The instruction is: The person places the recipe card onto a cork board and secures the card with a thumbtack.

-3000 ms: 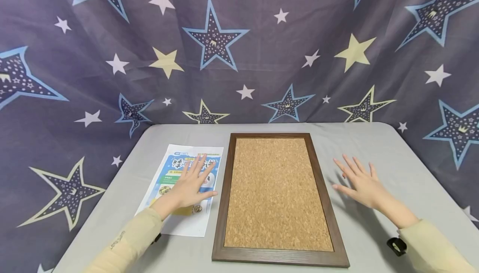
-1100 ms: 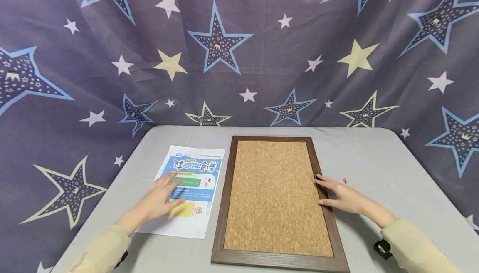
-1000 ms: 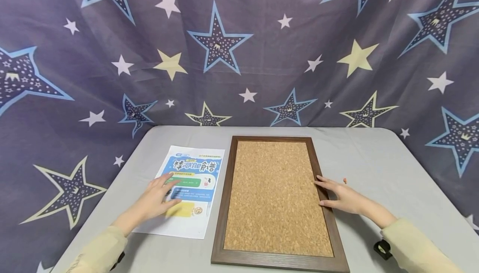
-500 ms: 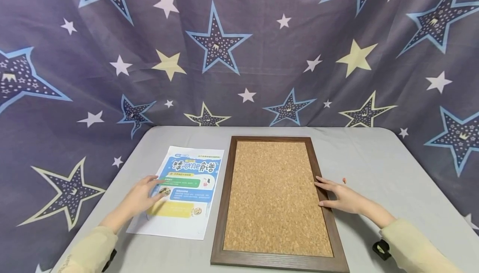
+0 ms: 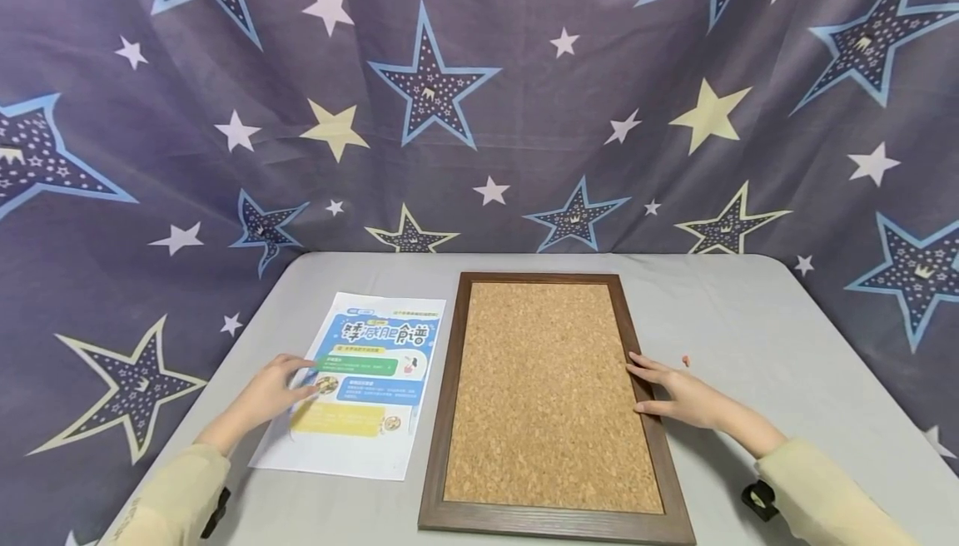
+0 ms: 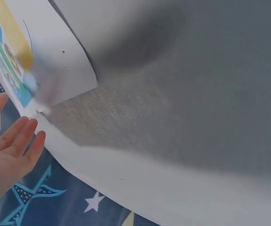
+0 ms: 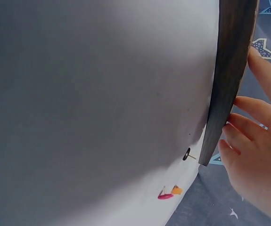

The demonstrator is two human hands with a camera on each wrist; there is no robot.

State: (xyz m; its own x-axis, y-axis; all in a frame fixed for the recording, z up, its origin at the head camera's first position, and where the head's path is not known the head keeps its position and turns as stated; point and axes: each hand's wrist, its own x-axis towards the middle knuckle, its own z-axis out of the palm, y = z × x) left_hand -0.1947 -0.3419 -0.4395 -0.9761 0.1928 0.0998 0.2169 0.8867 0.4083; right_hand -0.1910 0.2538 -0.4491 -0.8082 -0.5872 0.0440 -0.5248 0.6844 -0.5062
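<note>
A printed poster [image 5: 375,450] with blue, green and yellow blocks lies flat on the table, left of a cork board [image 5: 550,396] in a dark brown wooden frame [image 5: 445,413]. My left hand [image 5: 265,396] is at the poster's left edge, fingertips overlapping it, fingers loose and apart. In the left wrist view that hand [image 6: 8,155] shows relaxed fingers near the poster's [image 6: 71,52] edge. My right hand [image 5: 685,396] rests its fingertips and thumb on the right side of the frame; the right wrist view shows these fingers [image 7: 250,108] along the brown rail [image 7: 232,56].
Past the right hand lies a small orange push pin [image 5: 685,360]. The right wrist view shows a black pin [image 7: 187,154], a pink pin [image 7: 164,195] and an orange one [image 7: 176,189] on the grey tabletop [image 5: 787,346]. A star-patterned curtain [image 5: 517,121] stands behind.
My left hand has drawn left from over the poster to its left edge, uncovering the print. My right hand moved from beside the board onto its frame and has since stayed there.
</note>
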